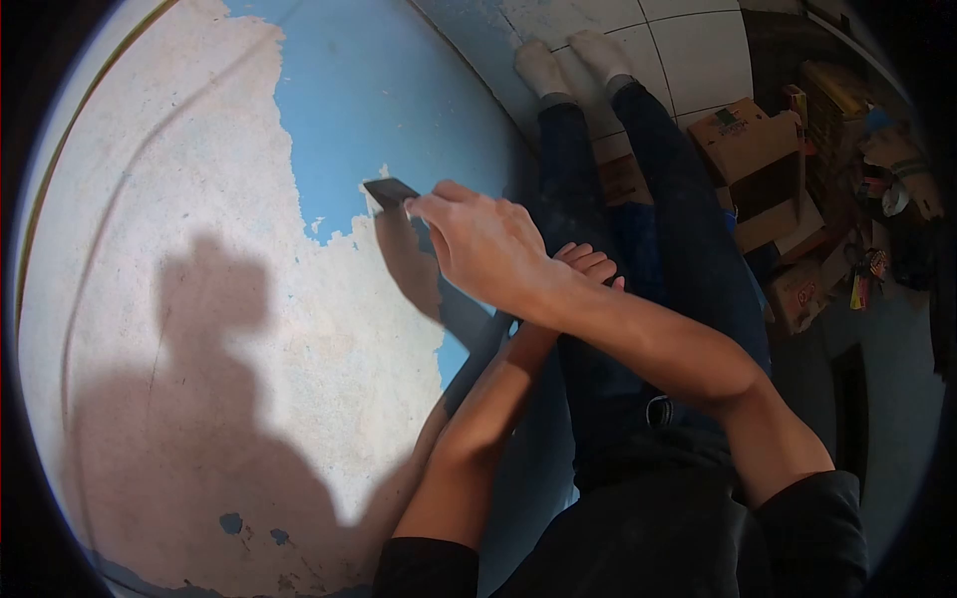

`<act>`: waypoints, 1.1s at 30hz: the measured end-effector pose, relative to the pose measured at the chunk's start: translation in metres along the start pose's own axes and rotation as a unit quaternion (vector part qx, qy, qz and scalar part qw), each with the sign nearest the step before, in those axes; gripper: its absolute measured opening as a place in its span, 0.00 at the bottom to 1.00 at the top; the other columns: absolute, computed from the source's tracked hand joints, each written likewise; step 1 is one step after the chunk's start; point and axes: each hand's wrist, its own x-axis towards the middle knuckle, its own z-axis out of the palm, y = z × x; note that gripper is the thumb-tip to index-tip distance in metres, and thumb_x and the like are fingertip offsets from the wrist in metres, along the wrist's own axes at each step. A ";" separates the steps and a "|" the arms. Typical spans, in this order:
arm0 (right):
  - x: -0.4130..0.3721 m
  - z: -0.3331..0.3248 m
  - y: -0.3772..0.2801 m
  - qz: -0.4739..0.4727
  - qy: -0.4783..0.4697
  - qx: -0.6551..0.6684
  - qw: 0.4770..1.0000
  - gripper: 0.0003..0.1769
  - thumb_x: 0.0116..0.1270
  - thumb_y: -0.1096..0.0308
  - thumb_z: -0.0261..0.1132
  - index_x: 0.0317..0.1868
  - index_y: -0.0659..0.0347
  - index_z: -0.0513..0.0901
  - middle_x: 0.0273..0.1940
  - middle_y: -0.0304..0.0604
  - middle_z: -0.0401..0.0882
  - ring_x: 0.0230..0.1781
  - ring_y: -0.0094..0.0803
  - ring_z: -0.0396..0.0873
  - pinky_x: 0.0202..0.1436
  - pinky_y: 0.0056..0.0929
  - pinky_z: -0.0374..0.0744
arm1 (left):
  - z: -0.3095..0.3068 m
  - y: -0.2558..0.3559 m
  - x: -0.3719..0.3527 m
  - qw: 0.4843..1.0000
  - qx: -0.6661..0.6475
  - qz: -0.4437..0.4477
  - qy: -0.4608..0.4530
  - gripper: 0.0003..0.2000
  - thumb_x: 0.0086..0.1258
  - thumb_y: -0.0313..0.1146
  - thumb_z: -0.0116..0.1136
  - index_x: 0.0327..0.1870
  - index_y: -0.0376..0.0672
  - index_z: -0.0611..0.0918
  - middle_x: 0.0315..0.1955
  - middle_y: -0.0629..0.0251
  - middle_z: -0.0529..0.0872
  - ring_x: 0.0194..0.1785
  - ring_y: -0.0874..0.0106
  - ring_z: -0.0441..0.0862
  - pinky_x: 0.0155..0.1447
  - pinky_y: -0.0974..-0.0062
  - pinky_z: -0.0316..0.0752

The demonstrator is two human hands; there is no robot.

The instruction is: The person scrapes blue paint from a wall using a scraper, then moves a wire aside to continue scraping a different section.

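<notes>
My right hand (483,244) is closed around a dark flat scraper blade (391,190), whose handle is hidden in the grip. The blade's tip meets the wall (349,289) at the ragged border between blue paint (349,110) and the pale, bare surface. Beneath the right forearm my left arm crosses. My left hand (588,264) shows its curled fingers just past that forearm; its palm is hidden, and I cannot see whether anything is in it.
My feet in light socks (598,55) are on white floor tiles (698,60). Open cardboard boxes (748,149) and assorted clutter lie right of my legs. Shadows of my head and arms fall on the wall. Two blue patches (231,522) show low on the pale area.
</notes>
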 end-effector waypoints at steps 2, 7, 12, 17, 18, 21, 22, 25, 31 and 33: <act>-0.021 -0.007 -0.007 -0.004 -0.012 0.029 0.999 0.17 0.69 0.78 0.65 0.57 0.60 0.86 0.45 0.46 0.85 0.35 0.51 0.88 0.38 0.46 0.87 | -0.001 0.002 0.001 1.000 -0.003 -0.010 -0.012 0.11 0.64 0.38 0.63 0.24 0.45 0.79 0.25 0.65 0.79 0.34 0.64 0.76 0.45 0.63 0.72; -0.027 -0.012 -0.011 0.009 -0.038 0.043 0.998 0.15 0.68 0.78 0.61 0.53 0.62 0.85 0.47 0.52 0.84 0.37 0.54 0.88 0.41 0.49 0.87 | -0.010 0.008 0.004 0.999 0.001 -0.024 -0.031 0.10 0.64 0.37 0.64 0.24 0.45 0.79 0.25 0.65 0.80 0.36 0.64 0.77 0.46 0.63 0.72; -0.011 -0.005 -0.004 0.015 -0.019 0.027 0.999 0.15 0.70 0.77 0.64 0.56 0.60 0.86 0.44 0.46 0.85 0.35 0.51 0.88 0.37 0.46 0.87 | -0.003 -0.001 0.003 1.000 0.003 -0.006 -0.017 0.11 0.64 0.38 0.64 0.24 0.44 0.79 0.25 0.64 0.80 0.36 0.64 0.77 0.46 0.62 0.72; -0.041 -0.005 -0.013 0.014 -0.015 0.055 0.998 0.15 0.71 0.76 0.63 0.56 0.60 0.86 0.44 0.48 0.85 0.35 0.53 0.87 0.37 0.47 0.86 | -0.004 0.004 0.000 1.000 0.000 -0.022 -0.019 0.10 0.63 0.37 0.64 0.24 0.45 0.79 0.25 0.64 0.80 0.34 0.64 0.77 0.45 0.62 0.73; -0.028 -0.004 -0.008 0.020 -0.018 0.044 0.999 0.15 0.71 0.76 0.63 0.56 0.61 0.86 0.44 0.48 0.85 0.35 0.54 0.87 0.37 0.47 0.85 | -0.005 0.004 0.000 1.000 0.005 -0.016 -0.013 0.11 0.63 0.38 0.64 0.24 0.44 0.79 0.25 0.64 0.80 0.34 0.63 0.76 0.44 0.62 0.72; -0.007 0.000 0.002 0.024 -0.008 0.033 0.999 0.14 0.72 0.76 0.63 0.56 0.61 0.86 0.44 0.48 0.85 0.36 0.54 0.87 0.38 0.48 0.86 | 0.001 0.002 0.002 1.000 0.006 0.008 0.023 0.11 0.63 0.38 0.64 0.23 0.44 0.79 0.24 0.64 0.80 0.33 0.63 0.76 0.43 0.62 0.71; -0.011 -0.003 -0.002 0.022 -0.016 0.036 0.999 0.14 0.72 0.75 0.63 0.56 0.61 0.86 0.44 0.48 0.85 0.37 0.54 0.87 0.39 0.48 0.86 | 0.002 -0.001 0.002 0.999 0.004 0.017 0.036 0.12 0.63 0.38 0.64 0.23 0.44 0.79 0.24 0.63 0.80 0.33 0.63 0.75 0.42 0.62 0.71; -0.044 -0.009 -0.013 0.037 -0.036 0.070 0.996 0.14 0.73 0.75 0.62 0.56 0.61 0.86 0.44 0.48 0.85 0.37 0.54 0.87 0.40 0.49 0.85 | 0.000 0.003 0.004 0.999 -0.037 0.000 0.029 0.13 0.61 0.38 0.63 0.19 0.45 0.75 0.20 0.65 0.74 0.28 0.63 0.70 0.37 0.63 0.64; -0.007 -0.002 -0.005 0.023 -0.009 0.047 0.999 0.14 0.72 0.76 0.63 0.56 0.59 0.87 0.44 0.48 0.85 0.36 0.54 0.88 0.39 0.47 0.87 | 0.002 0.000 0.002 1.000 0.000 0.008 0.008 0.13 0.63 0.39 0.64 0.22 0.44 0.78 0.23 0.63 0.80 0.33 0.64 0.75 0.41 0.63 0.69; -0.008 -0.005 -0.010 0.011 -0.007 0.046 0.999 0.15 0.71 0.77 0.64 0.56 0.59 0.87 0.44 0.48 0.85 0.36 0.53 0.88 0.38 0.46 0.87 | 0.003 -0.004 0.002 1.000 -0.008 0.012 0.016 0.13 0.63 0.39 0.63 0.22 0.44 0.78 0.22 0.63 0.79 0.31 0.63 0.74 0.40 0.63 0.68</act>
